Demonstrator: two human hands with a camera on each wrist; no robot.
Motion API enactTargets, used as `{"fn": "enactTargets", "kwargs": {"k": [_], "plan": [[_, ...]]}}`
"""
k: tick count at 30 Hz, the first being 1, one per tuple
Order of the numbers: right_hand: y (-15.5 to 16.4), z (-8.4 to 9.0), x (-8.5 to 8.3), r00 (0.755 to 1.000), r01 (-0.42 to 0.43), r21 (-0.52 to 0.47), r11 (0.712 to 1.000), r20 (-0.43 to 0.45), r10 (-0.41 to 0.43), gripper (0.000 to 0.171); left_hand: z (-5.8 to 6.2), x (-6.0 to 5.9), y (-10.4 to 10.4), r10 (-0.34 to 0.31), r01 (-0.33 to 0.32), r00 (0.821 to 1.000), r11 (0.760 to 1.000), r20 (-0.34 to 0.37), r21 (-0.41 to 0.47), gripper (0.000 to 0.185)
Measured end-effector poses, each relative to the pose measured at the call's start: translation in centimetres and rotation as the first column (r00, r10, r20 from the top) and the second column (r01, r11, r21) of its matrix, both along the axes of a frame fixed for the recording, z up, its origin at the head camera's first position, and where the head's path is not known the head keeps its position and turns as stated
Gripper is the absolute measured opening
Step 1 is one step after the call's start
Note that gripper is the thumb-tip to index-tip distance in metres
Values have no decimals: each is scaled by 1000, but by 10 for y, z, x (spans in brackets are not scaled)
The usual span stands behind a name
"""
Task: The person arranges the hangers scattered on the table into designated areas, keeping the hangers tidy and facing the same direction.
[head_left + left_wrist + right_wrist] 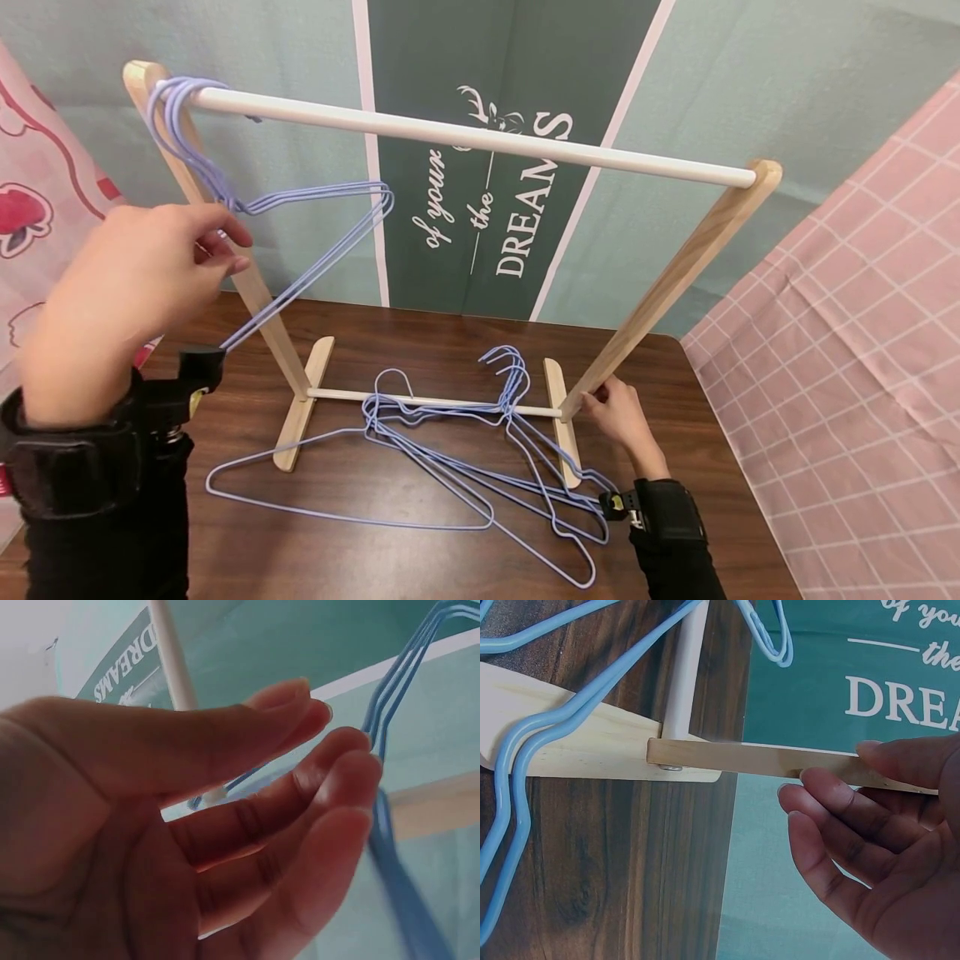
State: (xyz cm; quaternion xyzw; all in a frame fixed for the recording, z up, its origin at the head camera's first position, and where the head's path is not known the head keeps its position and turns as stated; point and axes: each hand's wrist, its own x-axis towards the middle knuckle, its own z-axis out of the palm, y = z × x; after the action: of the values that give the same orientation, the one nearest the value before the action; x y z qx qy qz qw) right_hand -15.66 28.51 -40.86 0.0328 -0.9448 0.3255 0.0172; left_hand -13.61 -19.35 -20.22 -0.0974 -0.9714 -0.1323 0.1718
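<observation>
My left hand (135, 283) is raised at the rack's left side, fingers loosely bent with nothing between thumb and fingers. Just past its fingertips (352, 769), several blue wire hangers (315, 193) hang by their hooks at the left end of the white top rail (450, 133). Low on the right, my right hand (621, 417) pinches the rack's wooden upright (660, 283) near its foot. In the right wrist view the thumb lies on one side of that upright (757, 757) and the fingers on the other.
A tangled heap of blue hangers (450, 471) lies over the lower rail (337, 395) and the brown table (337, 554). Wooden feet (298, 417) carry the rack. Behind stands a green curtain (442, 50) with lettering; a pink checked cloth (862, 333) hangs at right.
</observation>
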Motion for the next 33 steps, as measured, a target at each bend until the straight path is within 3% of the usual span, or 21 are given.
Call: {"fn": "enactTargets", "kwargs": {"k": [9, 17, 22, 33], "plan": [[0, -2, 0, 1000, 0, -8, 1000, 4, 0, 17, -4, 11, 26, -71, 70, 997, 996, 25, 53, 16], [0, -1, 0, 1000, -1, -1, 1000, 0, 1, 18, -10, 8, 36, -109, 108, 990, 994, 84, 19, 15], [0, -2, 0, 1000, -11, -3, 1000, -7, 11, 18, -15, 7, 43, -152, 153, 981, 988, 117, 0, 13], [0, 0, 0, 1000, -11, 6, 1000, -21, 11, 17, -36, 7, 51, -178, 181, 947, 983, 269, 16, 12]]}}
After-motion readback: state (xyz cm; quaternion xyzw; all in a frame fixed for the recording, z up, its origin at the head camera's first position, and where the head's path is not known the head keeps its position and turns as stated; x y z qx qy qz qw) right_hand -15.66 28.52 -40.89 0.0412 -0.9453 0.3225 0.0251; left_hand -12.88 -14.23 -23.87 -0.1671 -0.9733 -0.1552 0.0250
